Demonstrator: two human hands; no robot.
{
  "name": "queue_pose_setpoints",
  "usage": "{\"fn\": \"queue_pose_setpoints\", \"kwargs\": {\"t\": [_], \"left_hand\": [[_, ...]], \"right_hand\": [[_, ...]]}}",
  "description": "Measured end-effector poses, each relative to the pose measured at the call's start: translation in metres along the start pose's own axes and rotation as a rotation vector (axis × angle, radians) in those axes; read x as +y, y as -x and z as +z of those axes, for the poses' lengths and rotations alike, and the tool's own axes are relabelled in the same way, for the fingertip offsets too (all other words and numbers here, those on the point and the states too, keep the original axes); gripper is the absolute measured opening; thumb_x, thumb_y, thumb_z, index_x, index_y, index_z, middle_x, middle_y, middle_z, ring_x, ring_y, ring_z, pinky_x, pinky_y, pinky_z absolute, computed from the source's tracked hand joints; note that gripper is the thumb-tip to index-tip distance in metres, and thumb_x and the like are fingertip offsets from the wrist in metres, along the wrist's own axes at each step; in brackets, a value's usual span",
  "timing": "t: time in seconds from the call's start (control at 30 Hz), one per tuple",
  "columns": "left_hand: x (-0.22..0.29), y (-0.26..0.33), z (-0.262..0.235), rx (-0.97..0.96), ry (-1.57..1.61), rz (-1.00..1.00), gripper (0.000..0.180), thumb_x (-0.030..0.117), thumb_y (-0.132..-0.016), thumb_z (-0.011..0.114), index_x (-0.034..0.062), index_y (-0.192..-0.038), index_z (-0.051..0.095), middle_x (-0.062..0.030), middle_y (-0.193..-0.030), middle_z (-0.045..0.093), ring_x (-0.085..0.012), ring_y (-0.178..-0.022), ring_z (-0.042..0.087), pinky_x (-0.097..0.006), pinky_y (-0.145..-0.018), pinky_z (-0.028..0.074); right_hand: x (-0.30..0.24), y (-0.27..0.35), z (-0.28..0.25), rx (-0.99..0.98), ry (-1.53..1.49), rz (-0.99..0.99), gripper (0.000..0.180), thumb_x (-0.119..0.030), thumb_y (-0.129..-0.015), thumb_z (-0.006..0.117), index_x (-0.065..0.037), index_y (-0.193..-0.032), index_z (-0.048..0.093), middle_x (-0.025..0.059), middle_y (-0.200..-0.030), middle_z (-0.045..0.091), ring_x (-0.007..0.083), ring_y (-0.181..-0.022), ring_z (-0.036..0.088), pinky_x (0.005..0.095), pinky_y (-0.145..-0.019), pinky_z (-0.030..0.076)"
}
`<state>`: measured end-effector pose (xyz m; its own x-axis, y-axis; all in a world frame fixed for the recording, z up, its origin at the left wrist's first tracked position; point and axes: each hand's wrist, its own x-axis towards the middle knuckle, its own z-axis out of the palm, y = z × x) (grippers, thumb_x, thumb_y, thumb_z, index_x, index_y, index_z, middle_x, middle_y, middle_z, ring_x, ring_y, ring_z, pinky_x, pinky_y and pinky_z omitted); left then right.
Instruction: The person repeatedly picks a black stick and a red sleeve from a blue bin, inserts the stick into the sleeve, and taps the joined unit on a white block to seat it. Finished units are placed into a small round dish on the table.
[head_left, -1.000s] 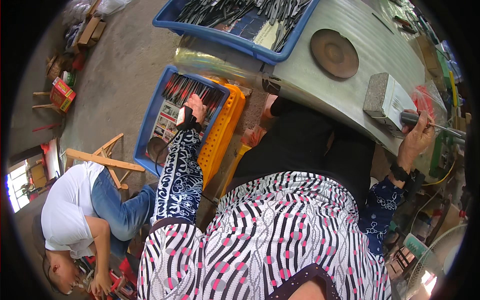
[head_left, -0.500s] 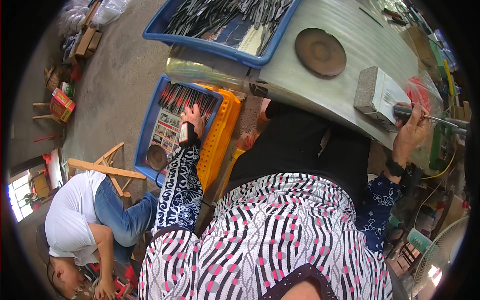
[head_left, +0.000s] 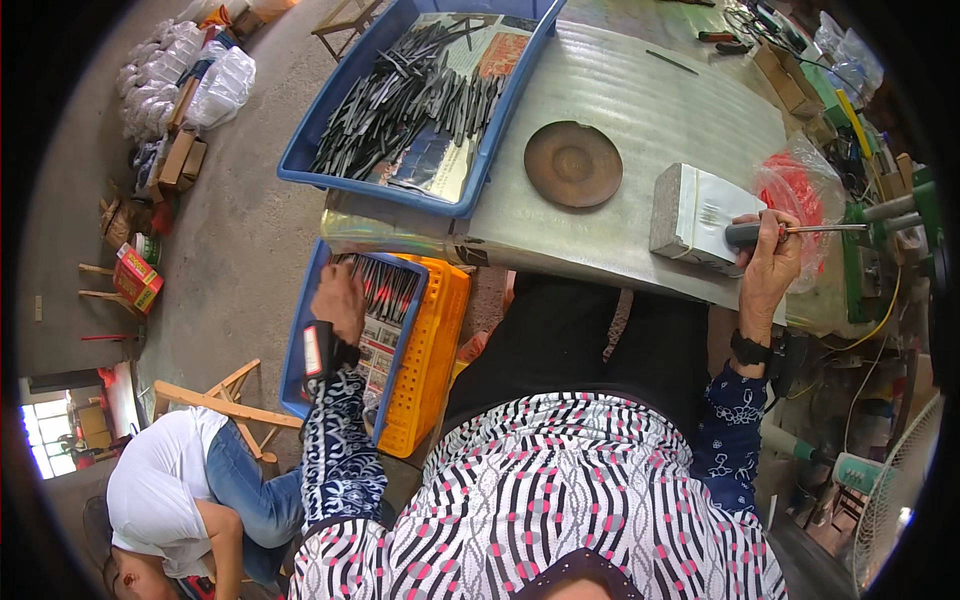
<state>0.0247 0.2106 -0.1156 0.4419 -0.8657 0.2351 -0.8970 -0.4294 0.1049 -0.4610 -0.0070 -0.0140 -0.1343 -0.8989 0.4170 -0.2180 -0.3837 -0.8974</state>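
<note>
My right hand (head_left: pixel 770 262) grips a screwdriver (head_left: pixel 743 234) by its dark grey handle, its metal shaft pointing right. Beneath the handle, a grey block (head_left: pixel 672 215) with a white top stands at the bench's near edge. My left hand (head_left: pixel 340 303) reaches into a small blue tray (head_left: pixel 296 360), over a row of slim black pieces with red parts (head_left: pixel 388 287). Its fingertips are not clear enough to show whether they pinch a piece. Printed paper lines the tray, which rests on an orange crate (head_left: pixel 430 350).
On the metal bench (head_left: pixel 540 90) are a large blue tray (head_left: pixel 370 190) of loose dark strips, a round brown disc (head_left: pixel 573 165) and red items in clear plastic (head_left: pixel 795 200). A person (head_left: pixel 170 480) bends low at the left, by a wooden stool (head_left: pixel 225 405). A fan (head_left: pixel 900 490) stands right.
My left hand has shifted toward the small tray's outer left side. The screwdriver stays in my right hand, its shaft now more level. The view has tilted, showing more of the bench.
</note>
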Motion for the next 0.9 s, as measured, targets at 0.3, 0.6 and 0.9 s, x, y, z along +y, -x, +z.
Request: {"fn": "queue_pose_setpoints", "kwargs": {"t": [0.3, 0.6, 0.9], "left_hand": [[0.090, -0.103, -0.127, 0.253, 0.140, 0.190, 0.011, 0.020, -0.088, 0.065, 0.0105, -0.092, 0.069, -0.0104, -0.088, 0.065, -0.0315, -0.079, 0.066, -0.040, -0.068, 0.052], [0.110, -0.182, -0.088, -0.157, 0.037, 0.167, 0.015, 0.022, -0.078, 0.070, 0.0121, -0.089, 0.074, -0.0097, -0.087, 0.072, -0.0295, -0.084, 0.070, -0.039, -0.075, 0.055], [0.117, -0.209, -0.069, -0.303, -0.055, 0.227, 0.025, 0.025, -0.075, 0.076, 0.0052, -0.090, 0.074, -0.0159, -0.087, 0.072, -0.0329, -0.085, 0.069, -0.041, -0.077, 0.055]], "right_hand": [[-0.003, 0.002, 0.001, -0.025, -0.027, -0.002, 0.014, -0.020, -0.101, 0.054, -0.006, -0.097, 0.052, 0.0055, -0.080, 0.067, 0.0024, -0.052, 0.045, 0.0174, -0.046, 0.036], [-0.007, 0.006, 0.002, -0.014, -0.040, 0.008, 0.015, -0.020, -0.101, 0.054, -0.006, -0.098, 0.051, 0.0055, -0.082, 0.066, 0.0017, -0.052, 0.044, 0.0167, -0.045, 0.035], [-0.011, 0.007, 0.001, -0.012, -0.082, 0.024, 0.014, -0.018, -0.101, 0.053, -0.005, -0.098, 0.051, 0.0061, -0.082, 0.066, 0.0017, -0.050, 0.043, 0.0169, -0.044, 0.034]]}}
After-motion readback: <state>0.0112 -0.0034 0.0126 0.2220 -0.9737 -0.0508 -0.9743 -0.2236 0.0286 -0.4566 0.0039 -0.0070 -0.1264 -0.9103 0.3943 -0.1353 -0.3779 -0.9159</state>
